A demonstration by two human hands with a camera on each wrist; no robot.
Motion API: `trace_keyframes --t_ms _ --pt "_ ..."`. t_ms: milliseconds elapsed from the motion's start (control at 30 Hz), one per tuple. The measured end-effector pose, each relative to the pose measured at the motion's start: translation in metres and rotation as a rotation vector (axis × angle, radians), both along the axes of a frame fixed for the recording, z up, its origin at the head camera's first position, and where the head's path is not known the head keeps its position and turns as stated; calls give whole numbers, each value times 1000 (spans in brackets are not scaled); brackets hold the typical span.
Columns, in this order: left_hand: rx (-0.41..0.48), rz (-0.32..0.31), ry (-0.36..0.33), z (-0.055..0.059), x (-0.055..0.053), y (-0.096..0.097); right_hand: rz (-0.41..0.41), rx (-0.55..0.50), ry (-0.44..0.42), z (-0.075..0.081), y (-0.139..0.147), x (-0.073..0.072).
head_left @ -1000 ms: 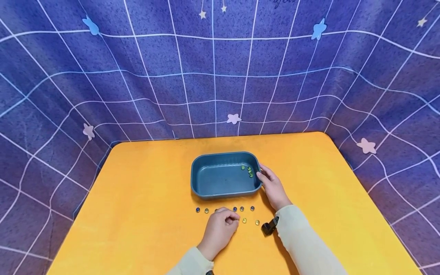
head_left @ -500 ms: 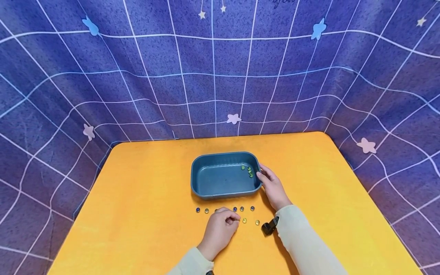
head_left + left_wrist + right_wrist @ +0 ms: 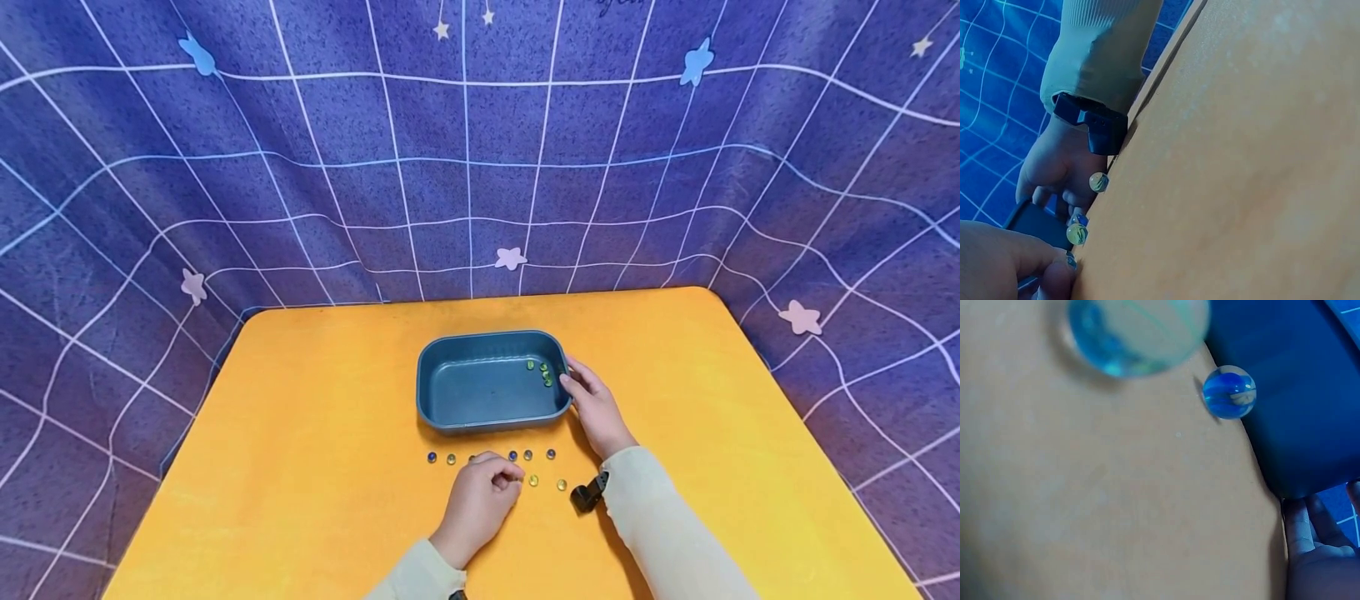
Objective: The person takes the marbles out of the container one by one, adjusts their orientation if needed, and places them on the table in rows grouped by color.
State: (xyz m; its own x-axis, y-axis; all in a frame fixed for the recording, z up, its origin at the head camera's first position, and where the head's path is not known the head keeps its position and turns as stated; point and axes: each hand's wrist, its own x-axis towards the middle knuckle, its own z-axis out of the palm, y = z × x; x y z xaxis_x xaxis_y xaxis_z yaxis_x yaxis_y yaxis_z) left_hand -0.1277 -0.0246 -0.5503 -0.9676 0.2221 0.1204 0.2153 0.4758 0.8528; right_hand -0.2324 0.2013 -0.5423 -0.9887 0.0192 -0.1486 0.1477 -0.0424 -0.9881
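A dark blue-green plastic box (image 3: 457, 406) stands on the table. My right hand (image 3: 600, 414) holds its right end, with the thumb over the rim and the fingers along the outside. Inside at that end lie several green marbles (image 3: 543, 367). My left hand (image 3: 480, 504) rests in front of the box, its fingers curled, thumb and index tip close together. One glass marble (image 3: 1070, 260) shows at those fingertips in the left wrist view; whether it is pinched or lies behind them is unclear. Several blue (image 3: 432, 457) and yellowish marbles (image 3: 562, 485) lie around this hand, one partly hidden by it.
The orange-yellow tabletop (image 3: 315, 400) reaches back to a purple-blue curtain (image 3: 420, 192) with a line grid and stars. A black wrist camera (image 3: 588, 493) on the right wrist sits close to the loose marbles. In the right wrist view a blue marble (image 3: 1230, 392) lies beside the box.
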Motion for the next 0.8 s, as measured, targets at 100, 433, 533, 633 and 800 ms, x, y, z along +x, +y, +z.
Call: trace_keyframes --t_ms 100,433,533,633,800 --pt "7 -2 5 -1 0 0 1 3 -1 0 0 0" --pt "102 14 -10 7 2 1 -6 22 22 -1 -1 0" --pt "115 -2 41 20 2 3 -10 35 19 0 0 0" --pt "137 -26 112 37 -3 6 -13 41 14 0 0 0" --pt "191 -22 184 62 -24 7 -16 39 8 0 0 0"
